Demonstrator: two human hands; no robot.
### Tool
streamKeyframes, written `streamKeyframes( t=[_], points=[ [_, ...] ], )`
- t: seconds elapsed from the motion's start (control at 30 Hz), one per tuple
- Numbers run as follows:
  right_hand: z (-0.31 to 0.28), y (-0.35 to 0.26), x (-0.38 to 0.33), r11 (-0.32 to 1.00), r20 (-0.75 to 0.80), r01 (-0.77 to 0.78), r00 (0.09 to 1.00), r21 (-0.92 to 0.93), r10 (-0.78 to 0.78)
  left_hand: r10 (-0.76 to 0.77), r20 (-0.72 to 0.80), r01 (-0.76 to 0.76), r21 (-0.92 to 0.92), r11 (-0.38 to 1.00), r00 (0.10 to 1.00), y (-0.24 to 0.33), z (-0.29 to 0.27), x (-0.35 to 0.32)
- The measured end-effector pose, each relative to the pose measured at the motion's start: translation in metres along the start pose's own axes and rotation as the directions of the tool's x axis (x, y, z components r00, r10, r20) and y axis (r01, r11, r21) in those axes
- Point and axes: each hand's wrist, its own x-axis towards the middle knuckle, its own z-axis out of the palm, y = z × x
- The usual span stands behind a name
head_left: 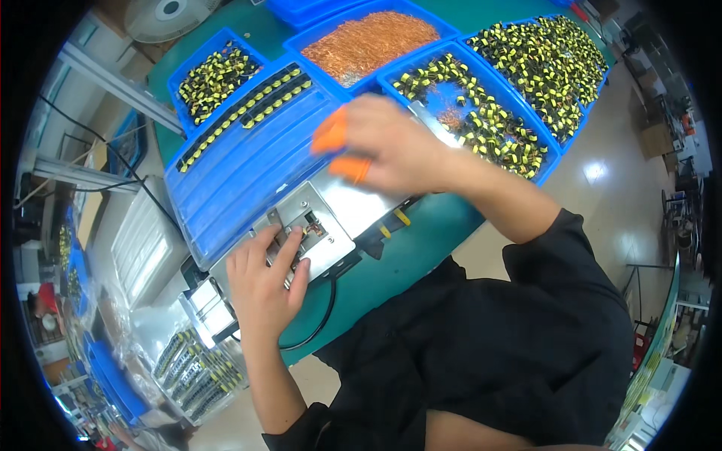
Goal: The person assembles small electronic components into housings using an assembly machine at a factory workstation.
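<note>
My left hand rests on a small metal fixture on the green table, its index finger reaching to the slot in the middle of the plate. My right hand hovers above the fixture, blurred, with orange finger cots on thumb and index finger; whether it pinches a part I cannot tell. Just behind my right hand is a blue tray of small yellow-and-black wound components. A ribbed blue tray to the left carries rows of the same components along its far edge.
More blue trays at the back hold yellow-black parts and copper-coloured bits. A black cable loops off the fixture. Bagged trays of components lie at lower left, and a fan stands at the back.
</note>
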Motion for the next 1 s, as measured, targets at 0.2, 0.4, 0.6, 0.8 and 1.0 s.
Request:
streamKeyframes(
  t=[0.2, 0.4, 0.6, 0.8, 1.0],
  points=[
    [-0.057, 0.067, -0.038, 0.857, -0.18, -0.51, 0.852, -0.068, 0.493, 0.019, -0.01, -0.019, 0.043, 0.999, 1.0, -0.003, 0.004, -0.002],
    [-0.072, 0.127, -0.085, 0.718, -0.26, -0.652, 0.67, 0.242, 0.696, 0.005, 0.023, -0.006, 0.055, 0.998, 1.0, 0.0, 0.004, 0.001],
    [-0.064, 0.121, -0.078, 0.692, -0.195, -0.692, 0.664, 0.207, 0.722, -0.028, 0.035, 0.026, 0.056, 0.998, 0.999, 0.002, 0.003, 0.001],
    [-0.062, 0.122, -0.08, 0.722, -0.197, -0.669, 0.695, 0.176, 0.691, -0.026, 0.061, 0.022, 0.06, 0.998, 0.998, 0.004, 0.002, 0.003],
    [-0.064, 0.122, -0.08, 0.724, -0.195, -0.667, 0.698, 0.172, 0.689, 0.005, 0.055, -0.009, 0.076, 0.997, 0.998, 0.005, 0.002, 0.007]
  ],
)
